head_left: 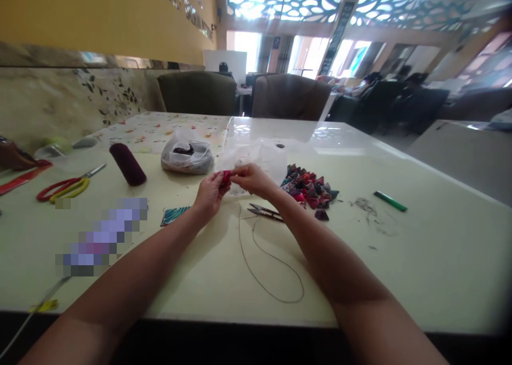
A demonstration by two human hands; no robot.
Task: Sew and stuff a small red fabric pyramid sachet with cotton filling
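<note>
A small pink-red fabric piece (226, 176) is pinched in the fingers of my left hand (209, 193). At its right edge the closed fingers of my right hand (253, 179) meet the fabric; no needle can be made out. Below my hands a long dark thread (276, 300) loops over the table. Thread snips (264, 212) lie just under my right wrist, which partly covers them. Right of that wrist is a heap of small folded fabric pieces (310, 186) in mixed colours. A teal patterned fabric piece (175, 215) lies beside my left forearm, partly hidden.
On the left are scissors (68, 188) with red and yellow handles, a dark maroon thread spool (128, 165) and a blurred-out object with a cable. A white plastic bag (188, 154) stands behind my hands. To the right lie thread scraps (366, 207) and a green stick-like object (390, 201).
</note>
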